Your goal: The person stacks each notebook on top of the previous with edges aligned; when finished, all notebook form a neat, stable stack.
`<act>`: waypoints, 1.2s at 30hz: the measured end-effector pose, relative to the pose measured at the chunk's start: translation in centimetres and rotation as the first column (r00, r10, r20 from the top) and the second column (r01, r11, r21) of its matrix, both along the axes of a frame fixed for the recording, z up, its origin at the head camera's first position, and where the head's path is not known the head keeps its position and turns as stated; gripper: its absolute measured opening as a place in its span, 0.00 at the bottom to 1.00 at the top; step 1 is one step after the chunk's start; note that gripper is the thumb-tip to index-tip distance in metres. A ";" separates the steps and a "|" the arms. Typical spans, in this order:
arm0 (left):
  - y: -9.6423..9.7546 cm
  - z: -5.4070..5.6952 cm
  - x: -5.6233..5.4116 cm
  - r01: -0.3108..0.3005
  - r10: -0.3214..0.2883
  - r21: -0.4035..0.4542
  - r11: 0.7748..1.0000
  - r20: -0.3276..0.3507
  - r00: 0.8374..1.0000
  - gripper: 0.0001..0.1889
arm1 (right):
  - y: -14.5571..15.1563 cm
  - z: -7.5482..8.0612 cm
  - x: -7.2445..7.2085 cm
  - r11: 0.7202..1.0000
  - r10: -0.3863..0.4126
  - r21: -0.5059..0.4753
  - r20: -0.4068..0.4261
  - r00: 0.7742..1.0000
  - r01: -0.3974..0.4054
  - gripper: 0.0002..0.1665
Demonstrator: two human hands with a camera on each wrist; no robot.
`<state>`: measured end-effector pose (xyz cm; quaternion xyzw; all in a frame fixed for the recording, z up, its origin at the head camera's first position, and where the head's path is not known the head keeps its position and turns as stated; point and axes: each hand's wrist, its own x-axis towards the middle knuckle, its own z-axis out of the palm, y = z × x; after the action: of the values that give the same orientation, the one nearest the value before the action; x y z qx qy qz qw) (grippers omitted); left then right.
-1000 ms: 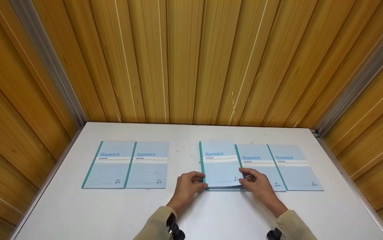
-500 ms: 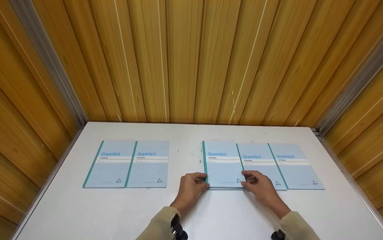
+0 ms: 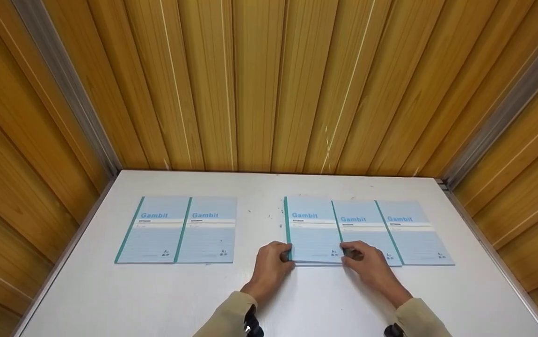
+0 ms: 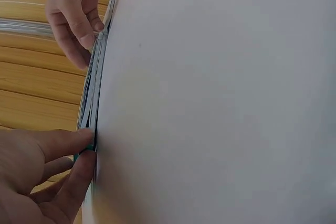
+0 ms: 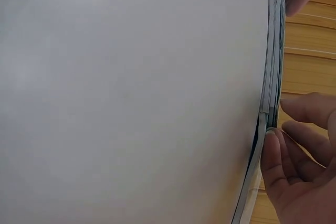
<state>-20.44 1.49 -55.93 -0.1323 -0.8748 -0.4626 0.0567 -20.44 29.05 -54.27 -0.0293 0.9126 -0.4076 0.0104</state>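
A light blue "Gambit" notebook point(image 3: 313, 241) with a green spine lies on top of at least one other in the head view. My left hand point(image 3: 272, 267) holds its spine side near the front corner, finger and thumb at the green edge. At the opposite side, my right hand point(image 3: 371, 263) grips the front right corner, its fingers bent. In both wrist views the layered page edges point(image 4: 93, 90) of the stack run between the two hands. Right of the stack, a second notebook point(image 3: 360, 241) abuts it, partly behind my right fingers, and a third notebook point(image 3: 421, 243) adjoins that one.
Two more matching notebooks, a left one point(image 3: 154, 238) and its neighbour point(image 3: 208, 238), lie side by side on the left of the white table point(image 3: 156, 299). Wood-patterned panels point(image 3: 255, 93) stand behind the table and at both sides.
The top notebook has shifted slightly right with both hands, and its front edge has come down flatter on the stack. Over the last half second the hands have barely moved.
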 end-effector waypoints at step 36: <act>-0.7 0.2 0.1 -0.200 0.005 0.479 0.855 0.378 0.926 0.16 | 0.3 -0.5 0.3 1.000 -0.006 -0.012 -0.043 0.999 0.005 0.18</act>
<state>-20.38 0.80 -55.72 0.0230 -0.7222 -0.6896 -0.0482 -20.18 29.38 -54.79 -0.0356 0.9103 -0.4123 -0.0104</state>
